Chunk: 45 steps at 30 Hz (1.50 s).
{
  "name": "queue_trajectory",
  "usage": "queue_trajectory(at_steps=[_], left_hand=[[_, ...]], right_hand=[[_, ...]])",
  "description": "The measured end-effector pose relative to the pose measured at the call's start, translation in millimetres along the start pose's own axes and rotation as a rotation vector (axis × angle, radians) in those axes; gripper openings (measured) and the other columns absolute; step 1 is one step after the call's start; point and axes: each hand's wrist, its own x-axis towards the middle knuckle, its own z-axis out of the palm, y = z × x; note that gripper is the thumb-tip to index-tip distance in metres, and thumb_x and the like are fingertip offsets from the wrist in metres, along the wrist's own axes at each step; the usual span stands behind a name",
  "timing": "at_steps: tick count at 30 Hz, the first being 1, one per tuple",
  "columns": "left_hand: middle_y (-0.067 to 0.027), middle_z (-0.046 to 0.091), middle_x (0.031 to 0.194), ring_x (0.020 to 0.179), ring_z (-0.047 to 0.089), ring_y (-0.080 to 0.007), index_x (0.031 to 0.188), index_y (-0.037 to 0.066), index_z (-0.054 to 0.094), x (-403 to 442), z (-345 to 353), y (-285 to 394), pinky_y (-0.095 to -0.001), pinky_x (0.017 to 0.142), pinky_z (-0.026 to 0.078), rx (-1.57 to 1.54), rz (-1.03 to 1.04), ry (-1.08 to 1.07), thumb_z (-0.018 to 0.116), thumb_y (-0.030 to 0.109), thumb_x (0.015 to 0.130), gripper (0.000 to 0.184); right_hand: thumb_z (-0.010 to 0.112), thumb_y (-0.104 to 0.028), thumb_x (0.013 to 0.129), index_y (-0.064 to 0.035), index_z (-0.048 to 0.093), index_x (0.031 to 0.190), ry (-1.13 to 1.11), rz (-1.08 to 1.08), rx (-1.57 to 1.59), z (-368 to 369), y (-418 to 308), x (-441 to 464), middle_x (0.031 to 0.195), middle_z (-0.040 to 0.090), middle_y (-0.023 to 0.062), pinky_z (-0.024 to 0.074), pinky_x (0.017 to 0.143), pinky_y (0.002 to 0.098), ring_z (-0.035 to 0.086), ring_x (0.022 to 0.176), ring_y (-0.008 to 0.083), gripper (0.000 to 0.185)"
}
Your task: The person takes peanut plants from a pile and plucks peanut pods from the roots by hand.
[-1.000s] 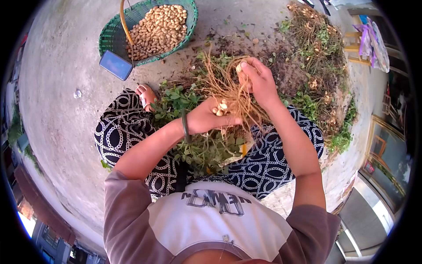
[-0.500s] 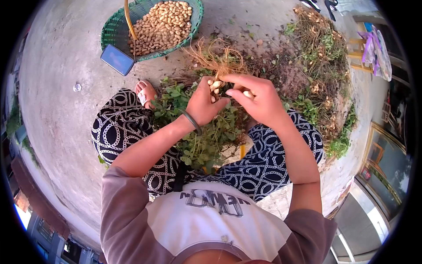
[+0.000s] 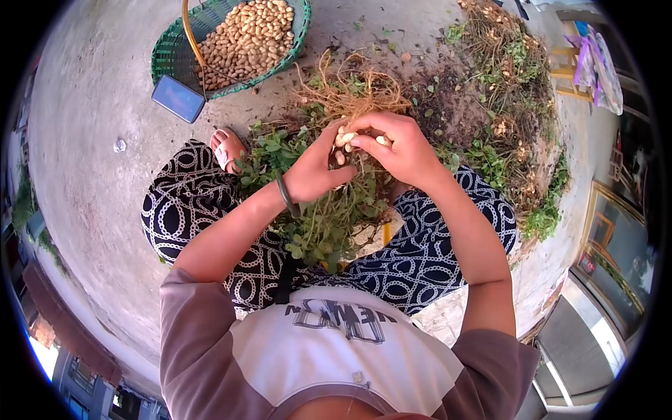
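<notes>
My left hand (image 3: pixel 316 168) is wrapped round the root end of a peanut plant (image 3: pixel 329 220), whose leafy stems hang down between my knees. Pale peanuts (image 3: pixel 341 145) cluster on the roots in front of its palm. Thin brown roots (image 3: pixel 350 94) fan out beyond my fingers. My right hand (image 3: pixel 402 143) pinches a peanut in that cluster between thumb and forefinger. Another peanut (image 3: pixel 383 141) is tucked in the right hand's curled fingers.
A green basket (image 3: pixel 302 35) with a heap of picked peanuts stands at the upper left. A phone (image 3: pixel 178 98) leans on its near rim. Pulled peanut plants (image 3: pixel 514 77) lie piled on the right. Loose soil and leaves (image 3: pixel 451 105) cover the ground ahead.
My right hand has moved left and closed in on the peanut cluster. My left thumb has shifted lower, and the roots are spread more to the right.
</notes>
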Motion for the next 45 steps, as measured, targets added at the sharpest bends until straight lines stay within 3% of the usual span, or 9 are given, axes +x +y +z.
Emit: queue_trajectory(at_steps=[5,10,21,24,28,32,36,39,45], left_hand=[[-0.0071,0.061,0.106,0.094,0.061,-0.0141,0.130,-0.001,0.042,7.8,2.6,-14.5,-0.0304,0.080,0.050,-0.026,0.041,0.067,0.068,0.009,0.085,0.053],[-0.0269,0.063,0.083,0.077,0.062,-0.0433,0.121,-0.001,0.048,4.9,5.0,-9.5,-0.0495,0.063,0.049,0.610,0.196,0.235,0.046,0.022,0.097,0.034],[-0.0190,0.060,0.065,0.060,0.060,-0.0384,0.096,0.002,0.052,2.0,12.4,-4.8,-0.0486,0.052,0.045,0.941,0.120,0.236,0.047,0.028,0.098,0.026],[-0.0179,0.060,0.064,0.057,0.059,-0.0386,0.095,0.002,0.049,3.9,14.9,-4.8,-0.0480,0.051,0.045,0.911,0.058,0.208,0.050,0.032,0.097,0.031],[-0.0179,0.060,0.067,0.060,0.060,-0.0378,0.099,0.001,0.047,4.5,15.4,-2.6,-0.0471,0.053,0.046,0.926,0.163,0.251,0.052,0.028,0.095,0.029],[-0.0159,0.062,0.072,0.064,0.062,-0.0356,0.102,0.000,0.048,1.9,16.9,-8.3,-0.0448,0.055,0.049,1.032,0.160,0.228,0.058,0.024,0.089,0.029],[-0.0155,0.062,0.071,0.065,0.063,-0.0346,0.104,0.000,0.049,1.2,19.1,-7.3,-0.0442,0.056,0.050,1.010,0.248,0.216,0.061,0.019,0.084,0.031],[-0.0166,0.062,0.070,0.065,0.063,-0.0358,0.105,-0.001,0.048,1.3,19.6,-8.9,-0.0457,0.056,0.050,0.993,0.169,0.194,0.061,0.019,0.084,0.032],[-0.0193,0.062,0.066,0.061,0.061,-0.0396,0.103,-0.001,0.046,8.0,11.8,-19.3,-0.0486,0.054,0.047,0.928,0.048,0.235,0.058,0.024,0.088,0.031]], right_hand=[[0.061,-0.012,0.093,0.0005,0.060,0.096,0.004,0.237,0.343,-1.7,-7.0,-2.7,0.080,0.065,0.0048,0.0459,0.060,0.0273,0.057,0.068,0.0090,0.013],[0.056,-0.012,0.096,-0.0007,0.058,0.100,-0.222,0.375,0.660,-4.8,-13.9,-6.6,0.076,0.060,0.0015,0.0346,0.051,0.0186,0.044,0.057,0.0019,0.013],[0.064,-0.008,0.088,-0.0032,0.063,0.096,0.336,-0.136,-0.114,10.2,-14.1,-1.3,0.080,0.062,0.0076,0.0469,0.057,0.0298,0.063,0.066,0.0201,0.009],[0.057,-0.009,0.094,0.0005,0.060,0.093,0.382,0.292,0.291,-19.3,-18.1,-3.9,0.077,0.065,0.0045,0.0368,0.045,0.0241,0.048,0.049,0.0052,0.010],[0.055,-0.010,0.094,0.0006,0.063,0.096,0.057,0.371,0.906,-15.9,-14.9,-7.6,0.081,0.068,0.0104,0.0420,0.048,0.0251,0.055,0.052,0.0106,0.013],[0.060,-0.011,0.088,-0.0070,0.067,0.111,0.188,0.031,-0.193,9.4,-6.4,-7.2,0.096,0.069,0.0139,0.0529,0.071,0.0380,0.067,0.082,0.0320,0.024],[0.065,-0.015,0.085,-0.0058,0.065,0.103,-0.058,0.018,-0.134,4.9,-5.3,-7.9,0.089,0.068,0.0141,0.0513,0.068,0.0403,0.065,0.079,0.0352,0.020],[0.063,-0.010,0.089,-0.0008,0.060,0.101,-0.114,0.099,-0.154,3.1,-3.2,-6.9,0.082,0.066,0.0115,0.0505,0.068,0.0336,0.064,0.073,0.0239,0.016],[0.055,-0.009,0.094,0.0006,0.062,0.097,0.066,0.368,0.793,-22.3,-20.4,-1.1,0.070,0.057,0.0007,0.0356,0.049,0.0210,0.047,0.056,0.0043,0.012]])
